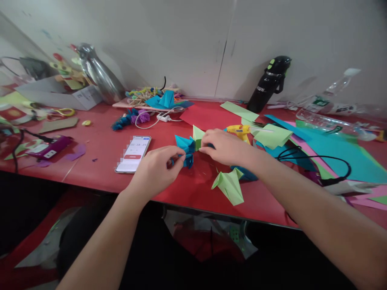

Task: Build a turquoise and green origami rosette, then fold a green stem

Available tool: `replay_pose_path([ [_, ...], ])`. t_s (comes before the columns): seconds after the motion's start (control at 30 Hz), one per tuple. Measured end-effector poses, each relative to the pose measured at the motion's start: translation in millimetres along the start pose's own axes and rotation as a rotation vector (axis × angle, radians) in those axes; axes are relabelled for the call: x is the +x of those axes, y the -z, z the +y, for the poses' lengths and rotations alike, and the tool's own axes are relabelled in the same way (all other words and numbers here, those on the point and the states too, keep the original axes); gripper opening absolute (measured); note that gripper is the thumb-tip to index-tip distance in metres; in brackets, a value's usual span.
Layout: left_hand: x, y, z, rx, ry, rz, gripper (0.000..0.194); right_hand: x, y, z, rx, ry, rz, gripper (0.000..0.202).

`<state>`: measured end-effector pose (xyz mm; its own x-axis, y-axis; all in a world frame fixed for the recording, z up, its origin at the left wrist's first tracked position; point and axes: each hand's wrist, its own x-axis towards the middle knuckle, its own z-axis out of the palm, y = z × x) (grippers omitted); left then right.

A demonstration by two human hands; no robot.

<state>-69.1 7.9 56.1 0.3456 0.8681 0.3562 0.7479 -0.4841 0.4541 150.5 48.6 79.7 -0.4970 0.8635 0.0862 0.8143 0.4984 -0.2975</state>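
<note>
My left hand [159, 167] is closed, thumb and fingertips pinching a blue folded paper piece [188, 160] just above the red table. Against it sits a second blue folded point [184, 142]. A light-green folded paper piece [198, 137] adjoins the blue ones, and my right hand [223, 146] closes on its right side. The right fingertips partly cover where these papers meet. Closer to the table's front edge lies a separate light-green folded paper shape [229, 186], with a blue piece [246, 173] partly hidden behind it.
A phone [133, 155] lies left of my left hand. Beyond my right hand is a yellow glue gun [238, 129]. Coloured paper sheets [341, 161] and a black cable [320, 157] spread over the right side. A black bottle [269, 84] and steel jug [99, 74] stand behind.
</note>
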Motion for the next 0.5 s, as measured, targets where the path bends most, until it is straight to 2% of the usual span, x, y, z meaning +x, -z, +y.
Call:
replay_pose_path([
  [0.03, -0.3, 0.0, 0.3, -0.005, -0.002, -0.006, 0.014, -8.8, 4.7, 2.7, 0.168, 0.068, 0.056, 0.021],
  [0.1, -0.7, -0.4, 1.5, -0.015, -0.002, -0.015, 0.013, -29.3, 12.5, 6.5, 0.549, 0.088, 0.09, 0.024],
  [0.2, -0.7, -2.1, 3.9, -0.035, -0.004, -0.032, 0.012, -61.3, 20.3, 10.7, 1.064, -0.015, 0.119, 0.027],
  [0.27, -0.3, -3.6, 5.2, -0.053, -0.005, -0.051, 0.011, -80.0, 24.7, 15.1, 1.294, -0.073, 0.14, 0.026],
  [0.37, 0.8, -6.2, 5.7, -0.064, -0.007, -0.07, 0.011, -103.3, 31.3, 27.4, 1.382, -0.144, 0.206, 0.027],
  [0.5, 1.8, -9.2, 5.2, -0.071, -0.016, -0.087, 0.011, -126.1, 36.2, 52.7, 1.144, -0.304, 0.333, 0.024],
])
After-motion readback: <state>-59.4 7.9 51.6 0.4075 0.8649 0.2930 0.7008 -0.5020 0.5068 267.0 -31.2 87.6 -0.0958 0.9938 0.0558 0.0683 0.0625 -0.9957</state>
